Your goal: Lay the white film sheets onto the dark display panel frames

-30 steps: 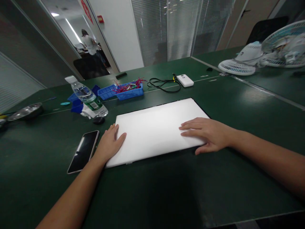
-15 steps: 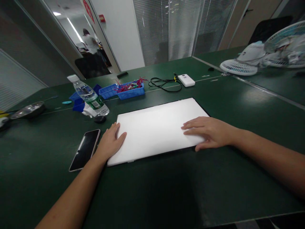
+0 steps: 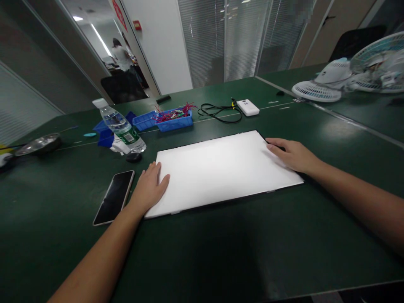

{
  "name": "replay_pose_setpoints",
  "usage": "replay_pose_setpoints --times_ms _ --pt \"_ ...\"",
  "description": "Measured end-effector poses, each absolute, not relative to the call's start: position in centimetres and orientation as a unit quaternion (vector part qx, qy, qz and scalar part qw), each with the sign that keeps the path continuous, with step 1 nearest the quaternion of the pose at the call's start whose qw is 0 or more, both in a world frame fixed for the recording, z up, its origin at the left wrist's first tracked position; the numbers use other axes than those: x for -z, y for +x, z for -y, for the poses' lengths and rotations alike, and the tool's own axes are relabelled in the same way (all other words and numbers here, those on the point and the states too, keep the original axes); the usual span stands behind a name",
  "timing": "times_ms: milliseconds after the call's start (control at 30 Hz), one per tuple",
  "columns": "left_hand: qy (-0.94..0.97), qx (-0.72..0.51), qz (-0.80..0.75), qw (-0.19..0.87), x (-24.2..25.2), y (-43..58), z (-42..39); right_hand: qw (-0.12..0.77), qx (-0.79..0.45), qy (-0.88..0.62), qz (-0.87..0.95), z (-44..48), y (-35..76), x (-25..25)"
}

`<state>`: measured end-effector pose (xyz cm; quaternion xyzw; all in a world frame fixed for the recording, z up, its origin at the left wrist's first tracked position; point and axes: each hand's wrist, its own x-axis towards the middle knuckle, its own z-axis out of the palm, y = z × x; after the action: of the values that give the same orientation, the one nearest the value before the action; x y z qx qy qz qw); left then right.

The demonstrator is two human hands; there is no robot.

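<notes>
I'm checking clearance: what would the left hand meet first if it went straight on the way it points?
The left hand would probably meet the blue tray of reddish wires, beyond the white panel it touches; depth is unclear.

1. Left hand (image 3: 150, 189): palm down, fingers forward, thumb splayed inboard of them.
2. Left forearm (image 3: 102, 254): bare, behind its fingers.
3. Right hand (image 3: 296, 155): fingers inward, thumb just nearside of them.
4. Right forearm (image 3: 356, 195): bare, outboard of its fingers.
5. Hands well apart.
</notes>
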<state>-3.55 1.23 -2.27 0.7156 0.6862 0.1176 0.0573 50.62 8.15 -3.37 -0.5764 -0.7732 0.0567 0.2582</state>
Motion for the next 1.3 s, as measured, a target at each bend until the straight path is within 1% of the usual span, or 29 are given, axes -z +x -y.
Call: replay_pose_setpoints --times_ms 100,233,333,467,633,767,967,1100,1200,1300 --pt "0.718 -0.113 -0.685 0.052 2.4 -3.6 -1.2 0.316 -0.159 -0.567 0.744 -7.9 49.8 3.2" --pt "0.722 -0.095 -0.684 0.042 2.6 -3.7 -1.3 0.485 -0.382 -0.569 0.543 -7.5 48.8 1.7" --pt "0.726 -0.090 -0.681 0.038 2.7 -3.8 -1.4 0.534 -0.469 -0.539 0.452 -7.2 48.8 0.4" --pt "0.727 -0.100 -0.679 0.033 2.7 -3.8 -1.4 0.590 -0.550 -0.488 0.335 -6.7 48.4 -0.8" --pt "0.726 -0.110 -0.678 0.040 2.7 -3.9 -1.4 0.635 -0.551 -0.452 0.298 -6.1 47.3 -1.2" --pt "0.724 -0.121 -0.678 0.046 2.8 -4.0 -1.4 0.628 -0.536 -0.447 0.345 -6.1 47.3 -1.0" --pt "0.726 -0.121 -0.676 0.044 2.7 -4.0 -1.4 0.629 -0.527 -0.473 0.320 -6.0 46.9 -0.7" --pt "0.723 -0.117 -0.680 0.031 2.3 -3.8 -1.3 0.618 -0.510 -0.492 0.340 -6.1 46.6 -0.5" --pt "0.728 -0.156 -0.668 -0.008 1.5 -3.7 -0.8 0.599 -0.498 -0.509 0.367 -6.5 47.0 0.2" --pt "0.778 -0.220 -0.588 -0.043 0.3 -3.4 0.0 0.590 -0.485 -0.519 0.385 -7.0 47.5 0.9"
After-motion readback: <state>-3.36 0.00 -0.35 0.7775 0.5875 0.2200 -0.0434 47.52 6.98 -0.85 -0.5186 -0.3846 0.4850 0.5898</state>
